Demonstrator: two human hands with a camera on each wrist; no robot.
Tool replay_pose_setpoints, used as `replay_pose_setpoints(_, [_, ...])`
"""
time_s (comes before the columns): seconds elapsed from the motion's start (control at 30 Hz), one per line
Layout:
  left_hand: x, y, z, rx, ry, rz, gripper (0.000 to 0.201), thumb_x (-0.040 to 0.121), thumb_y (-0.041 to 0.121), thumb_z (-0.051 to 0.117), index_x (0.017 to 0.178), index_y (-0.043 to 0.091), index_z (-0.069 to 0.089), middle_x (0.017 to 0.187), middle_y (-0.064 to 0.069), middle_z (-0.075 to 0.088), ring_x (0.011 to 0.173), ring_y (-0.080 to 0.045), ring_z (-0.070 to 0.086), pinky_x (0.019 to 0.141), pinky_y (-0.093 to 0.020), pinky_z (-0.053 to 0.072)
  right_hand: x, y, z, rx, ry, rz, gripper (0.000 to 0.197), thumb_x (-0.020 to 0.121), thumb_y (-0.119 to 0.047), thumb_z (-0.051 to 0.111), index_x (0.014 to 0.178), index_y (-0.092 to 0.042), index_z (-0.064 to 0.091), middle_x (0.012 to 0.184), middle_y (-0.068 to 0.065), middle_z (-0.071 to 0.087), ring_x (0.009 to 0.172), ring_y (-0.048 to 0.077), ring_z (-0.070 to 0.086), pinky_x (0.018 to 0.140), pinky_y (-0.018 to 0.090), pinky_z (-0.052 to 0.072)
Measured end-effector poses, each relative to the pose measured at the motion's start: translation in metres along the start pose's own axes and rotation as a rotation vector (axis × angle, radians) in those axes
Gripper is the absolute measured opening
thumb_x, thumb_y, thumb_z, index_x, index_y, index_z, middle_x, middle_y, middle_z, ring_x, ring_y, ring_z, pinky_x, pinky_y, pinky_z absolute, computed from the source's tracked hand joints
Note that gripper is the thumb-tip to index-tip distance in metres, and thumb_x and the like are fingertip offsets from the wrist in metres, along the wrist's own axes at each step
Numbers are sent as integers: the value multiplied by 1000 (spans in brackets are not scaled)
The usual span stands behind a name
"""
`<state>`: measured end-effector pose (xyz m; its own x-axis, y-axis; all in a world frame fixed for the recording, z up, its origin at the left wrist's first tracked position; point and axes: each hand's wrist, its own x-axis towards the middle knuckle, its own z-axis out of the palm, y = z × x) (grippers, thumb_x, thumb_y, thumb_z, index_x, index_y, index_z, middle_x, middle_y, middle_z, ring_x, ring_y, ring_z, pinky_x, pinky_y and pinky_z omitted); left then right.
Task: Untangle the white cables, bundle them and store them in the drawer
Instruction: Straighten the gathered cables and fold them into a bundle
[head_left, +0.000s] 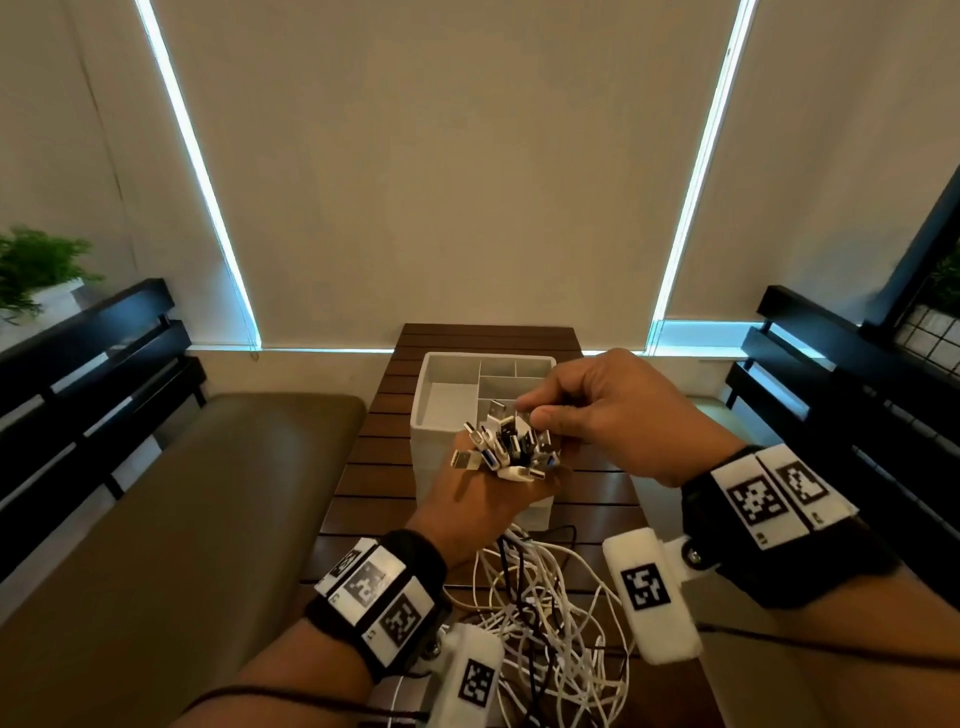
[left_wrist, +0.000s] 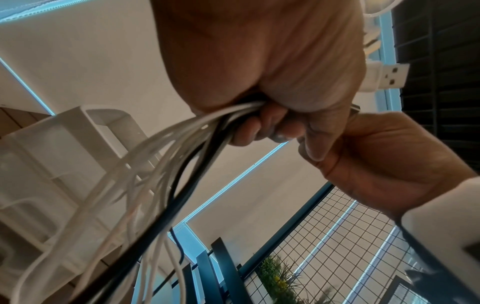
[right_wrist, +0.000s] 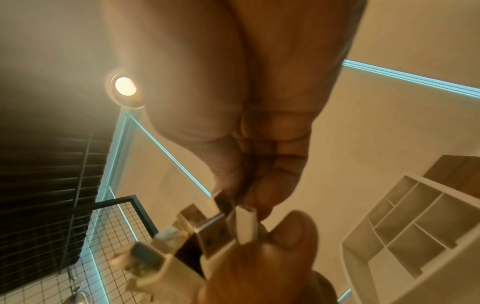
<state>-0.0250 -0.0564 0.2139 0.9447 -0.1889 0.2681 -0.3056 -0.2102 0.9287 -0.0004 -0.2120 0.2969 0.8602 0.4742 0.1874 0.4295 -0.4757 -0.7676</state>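
My left hand (head_left: 506, 465) grips a bunch of white and black cables just below their plugs (head_left: 506, 441), which fan out upward over the white drawer unit (head_left: 422, 387). In the left wrist view the cables (left_wrist: 182, 144) hang down from that fist (left_wrist: 259, 115). My right hand (head_left: 532, 408) reaches in from the right, and its thumb and forefinger pinch a plug at the top of the bunch. The right wrist view shows those fingertips (right_wrist: 259, 197) on a white plug (right_wrist: 245, 225). The loose cable tangle (head_left: 545, 603) lies on the table below.
The drawer unit has an open divided tray on top (right_wrist: 415, 226) and stands on a dark slatted wooden table (head_left: 374, 467). An olive bench cushion (head_left: 208, 493) lies to the left. Black slatted bench backs (head_left: 78, 374) flank both sides.
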Motion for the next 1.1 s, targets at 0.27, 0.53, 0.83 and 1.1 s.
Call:
replay_pose_setpoints(0.27, [0,-7,0,32,3,-12,27,85,18,72,112,13,67,105,-1,73,95,-7,67,85,-24,54,1,-2,-1,-62,-71,-39,18,86,-8,68,93,-24,74,89,-4,75,80,9,71,79,29,59])
replay_pose_setpoints(0.53, [5,2,4,16,18,-2,22,84,7,71,86,28,66,86,4,70,81,-9,67,76,-23,53,0,-8,-4,-62,-63,-82,26,83,-37,67,109,-39,66,102,-13,67,93,4,65,85,35,56])
replay_pose_setpoints(0.83, [-19,-5,15,-162,-4,-276,50,67,-12,71,113,-1,53,94,1,59,82,10,64,70,-10,50,1,-15,37,-442,-130,-305,53,76,-55,69,124,-35,57,122,-16,54,109,3,51,92,27,49])
replay_pose_setpoints(1.1, [0,-15,4,86,194,89,17,84,-1,62,99,-8,63,88,-15,68,86,-27,62,67,-5,43,-6,-9,19,-166,7,-351,40,68,-41,78,103,-26,65,112,-13,62,106,3,59,88,30,54])
